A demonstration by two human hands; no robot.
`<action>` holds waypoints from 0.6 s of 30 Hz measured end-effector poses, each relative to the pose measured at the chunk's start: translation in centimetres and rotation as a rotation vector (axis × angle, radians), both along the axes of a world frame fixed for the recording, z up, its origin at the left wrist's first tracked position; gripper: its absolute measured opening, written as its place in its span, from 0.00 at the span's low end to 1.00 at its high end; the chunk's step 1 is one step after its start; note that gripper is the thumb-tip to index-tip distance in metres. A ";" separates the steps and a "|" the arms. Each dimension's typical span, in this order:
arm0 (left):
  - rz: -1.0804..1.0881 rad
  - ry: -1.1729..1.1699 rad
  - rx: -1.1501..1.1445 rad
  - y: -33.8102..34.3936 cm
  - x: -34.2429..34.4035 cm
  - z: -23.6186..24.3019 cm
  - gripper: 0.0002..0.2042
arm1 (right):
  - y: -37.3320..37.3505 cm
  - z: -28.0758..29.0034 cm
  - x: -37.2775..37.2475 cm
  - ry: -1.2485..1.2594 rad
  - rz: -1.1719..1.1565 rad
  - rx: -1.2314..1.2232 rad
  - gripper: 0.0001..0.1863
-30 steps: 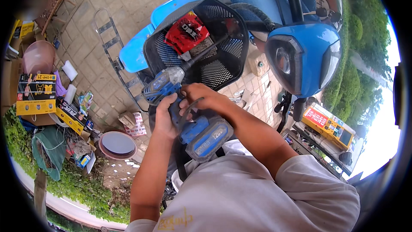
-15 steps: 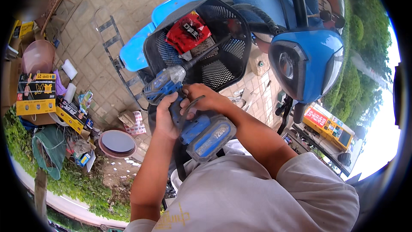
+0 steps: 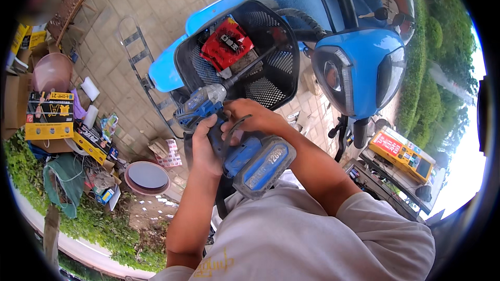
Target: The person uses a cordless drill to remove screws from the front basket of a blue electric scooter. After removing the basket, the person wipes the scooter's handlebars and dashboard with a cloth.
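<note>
A worn blue-and-grey cordless impact wrench (image 3: 240, 157) is held across my front. Its long shaft points up and right over a black mesh basket (image 3: 266, 87); the bulky battery hangs toward my shirt. My left hand (image 3: 205, 143) is closed round the handle, thumb near the trigger area. From the other side my right hand (image 3: 251, 116) grips the same tool just under its head, fingers curled by a dark strap loop. Inside the basket lies a red packet (image 3: 227, 47), partly beside the shaft. How far the fingertips overlap on the handle is hidden.
The basket sits on a blue vehicle (image 3: 165, 71) with a blue headlight housing (image 3: 371, 60) at right. Cartons (image 3: 49, 117) and clutter stand at left, near a round pink-rimmed basin (image 3: 147, 177). A metal frame (image 3: 139, 54) lies on the paving. A yellow box (image 3: 398, 153) rests on a stand at right.
The view has shifted slightly, so the scooter front appears further left. The impact wrench stays in both hands, its battery end a little further right and up.
</note>
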State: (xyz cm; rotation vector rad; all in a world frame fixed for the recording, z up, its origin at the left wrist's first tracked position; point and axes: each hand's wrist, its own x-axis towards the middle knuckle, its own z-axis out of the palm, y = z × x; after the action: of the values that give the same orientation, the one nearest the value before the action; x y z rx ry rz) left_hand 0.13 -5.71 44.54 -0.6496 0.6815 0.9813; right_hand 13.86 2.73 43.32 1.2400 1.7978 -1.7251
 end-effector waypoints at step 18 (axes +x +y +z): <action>0.038 -0.003 -0.099 0.0 1.3 0.3 0.12 | 0.1 -3.4 1.4 0.327 -1.352 -0.644 0.21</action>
State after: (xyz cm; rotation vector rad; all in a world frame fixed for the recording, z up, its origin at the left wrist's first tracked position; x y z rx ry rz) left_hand 1.45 -5.67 44.79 -0.7533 0.7206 0.9861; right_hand 15.25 2.78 39.87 2.0523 0.1390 -2.9136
